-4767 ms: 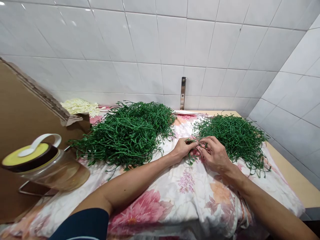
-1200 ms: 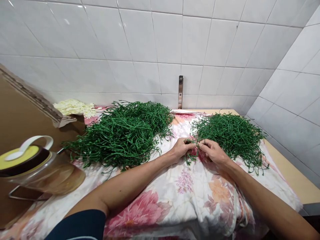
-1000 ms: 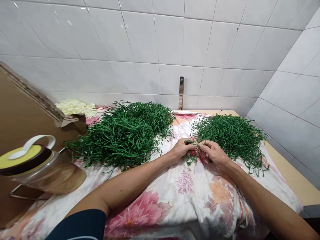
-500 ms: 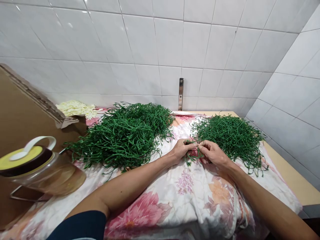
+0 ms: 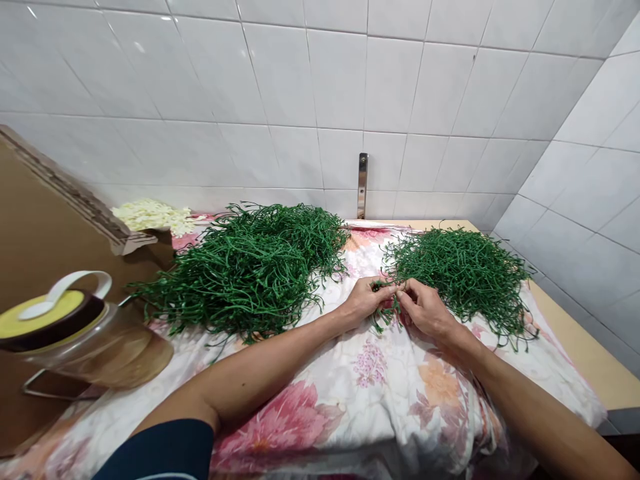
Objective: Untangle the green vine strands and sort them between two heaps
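My left hand and my right hand meet fingertip to fingertip above the floral cloth. Both are closed in a pinch on green artificial stems, whose thin ends hang below the fingers. Just beyond my right hand spreads a smaller pile of green stems, thin and curly with small tips. To the left of my left hand lies a larger heap of the same stems. The exact spot where the fingers pinch is too small to make out.
On the left stand a cardboard box and a clear jug with a yellow lid. Pale yellow pieces lie behind the box. A tiled wall with a metal bracket rises behind the table.
Both hands stay in nearly the same place. My right fingers shift slightly against the left fingertips, and the dangling stems turn a little.
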